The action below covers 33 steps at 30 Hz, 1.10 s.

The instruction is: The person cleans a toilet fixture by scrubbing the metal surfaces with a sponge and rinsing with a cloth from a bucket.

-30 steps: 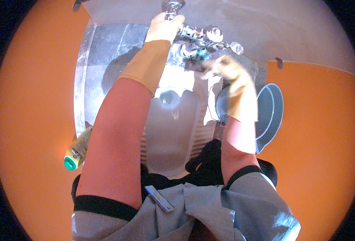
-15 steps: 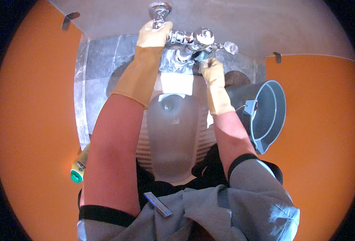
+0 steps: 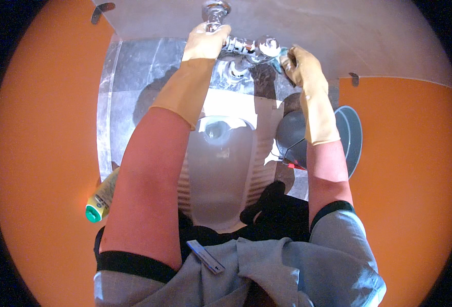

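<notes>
Chrome flush-valve pipework (image 3: pixel 268 47) is fixed to the wall at the top of the head view. My left hand (image 3: pixel 205 42), in a pale yellow rubber glove, is wrapped round its left part, below the round wall flange. At the right end of the valve, my right hand (image 3: pixel 303 66) in a matching glove holds a bluish-green cloth (image 3: pixel 277 62) against the metal. Most of that cloth is hidden by the fingers. Whitish patches show on the chrome; whether they are foam or glare I cannot tell.
Below the valve lies a squat toilet (image 3: pixel 218 179) with ribbed sides. A grey bucket (image 3: pixel 356 135) stands to the right, partly behind my right forearm. A yellow bottle with a green cap (image 3: pixel 102 198) is beside my left arm. Orange partitions (image 3: pixel 405 163) rise on both sides.
My right hand has moved right and up with the cloth, from beneath the valve to its right end. My left hand keeps its grip. The whole view has shifted slightly.
</notes>
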Available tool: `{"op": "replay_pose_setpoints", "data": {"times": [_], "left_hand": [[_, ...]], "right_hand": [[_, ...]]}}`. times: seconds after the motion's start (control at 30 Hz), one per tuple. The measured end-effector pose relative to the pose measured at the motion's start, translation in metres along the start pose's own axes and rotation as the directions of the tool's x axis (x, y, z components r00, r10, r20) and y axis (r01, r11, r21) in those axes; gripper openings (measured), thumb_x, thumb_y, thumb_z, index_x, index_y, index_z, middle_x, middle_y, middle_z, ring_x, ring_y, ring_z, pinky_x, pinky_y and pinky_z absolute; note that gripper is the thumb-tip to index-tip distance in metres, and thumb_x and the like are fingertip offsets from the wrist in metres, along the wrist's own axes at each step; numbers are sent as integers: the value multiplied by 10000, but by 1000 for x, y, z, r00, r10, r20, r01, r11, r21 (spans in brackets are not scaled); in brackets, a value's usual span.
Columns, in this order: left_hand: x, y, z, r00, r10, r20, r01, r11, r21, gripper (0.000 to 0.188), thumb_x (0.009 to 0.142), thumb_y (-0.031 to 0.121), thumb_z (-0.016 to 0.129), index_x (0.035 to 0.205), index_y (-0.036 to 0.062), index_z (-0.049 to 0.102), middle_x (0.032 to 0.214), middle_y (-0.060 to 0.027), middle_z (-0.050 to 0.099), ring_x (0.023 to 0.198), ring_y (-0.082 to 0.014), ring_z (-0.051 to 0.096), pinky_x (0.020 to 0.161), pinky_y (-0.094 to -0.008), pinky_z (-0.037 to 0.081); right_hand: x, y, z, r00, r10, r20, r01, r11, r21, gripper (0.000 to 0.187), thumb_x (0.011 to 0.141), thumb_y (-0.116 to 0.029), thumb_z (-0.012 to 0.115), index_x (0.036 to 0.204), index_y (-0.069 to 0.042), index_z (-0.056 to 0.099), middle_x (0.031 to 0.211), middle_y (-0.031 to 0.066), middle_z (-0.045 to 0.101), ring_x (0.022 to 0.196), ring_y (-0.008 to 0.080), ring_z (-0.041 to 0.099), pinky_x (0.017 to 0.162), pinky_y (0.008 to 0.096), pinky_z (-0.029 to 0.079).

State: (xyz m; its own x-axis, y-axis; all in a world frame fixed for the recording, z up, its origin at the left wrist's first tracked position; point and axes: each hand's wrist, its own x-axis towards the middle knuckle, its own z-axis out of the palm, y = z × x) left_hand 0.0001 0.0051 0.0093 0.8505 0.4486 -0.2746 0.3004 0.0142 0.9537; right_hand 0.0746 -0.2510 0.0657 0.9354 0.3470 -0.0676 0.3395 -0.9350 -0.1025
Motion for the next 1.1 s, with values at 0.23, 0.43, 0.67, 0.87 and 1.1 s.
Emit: {"op": "replay_pose_setpoints", "data": {"times": [0.23, 0.43, 0.67, 0.87, 1.1], "left_hand": [[-11, 7, 2, 992, 68, -107, -71, 997, -26, 406, 810, 409, 720, 944, 26, 726, 856, -94, 723, 826, -205, 676, 812, -353, 518], [-10, 6, 3, 991, 59, -124, -60, 998, -3, 400, 813, 410, 729, 957, 36, 733, 854, -88, 723, 814, -201, 670, 806, -353, 518], [-8, 8, 2, 992, 64, -113, -63, 998, 12, 379, 832, 403, 735, 956, 45, 741, 842, -89, 729, 798, -209, 675, 813, -365, 525], [-7, 3, 5, 997, 29, -76, -40, 987, -154, 324, 829, 338, 750, 949, 36, 741, 834, -95, 730, 776, -199, 673, 782, -370, 527], [-5, -4, 9, 992, 28, -127, -44, 991, -128, 340, 819, 332, 754, 976, 30, 734, 850, -109, 733, 781, -217, 680, 775, -376, 536]], "right_hand": [[4, 4, 17, 987, 44, -156, 1, 960, 279, 284, 955, -252, 662, 1175, -75, 692, 1092, 224, 731, 1072, 416, 682, 935, 459, 554], [5, -19, 5, 989, 146, 8, -146, 989, 26, 307, 974, -300, 645, 1234, -144, 694, 1135, 235, 726, 1129, 433, 676, 968, 478, 554], [53, -48, -14, 894, 215, 393, -129, 964, -235, 488, 953, -169, 639, 1435, -233, 604, 1365, 157, 671, 1265, 392, 637, 1017, 497, 559], [26, -53, -22, 967, 173, 186, -105, 939, -327, 408, 961, -160, 623, 1367, -176, 659, 1354, 170, 672, 1233, 395, 653, 1019, 437, 561], [39, -49, -20, 929, 256, 267, -196, 953, -231, 353, 948, -208, 649, 1288, -132, 708, 1197, 157, 749, 1176, 347, 699, 953, 431, 569]]}}
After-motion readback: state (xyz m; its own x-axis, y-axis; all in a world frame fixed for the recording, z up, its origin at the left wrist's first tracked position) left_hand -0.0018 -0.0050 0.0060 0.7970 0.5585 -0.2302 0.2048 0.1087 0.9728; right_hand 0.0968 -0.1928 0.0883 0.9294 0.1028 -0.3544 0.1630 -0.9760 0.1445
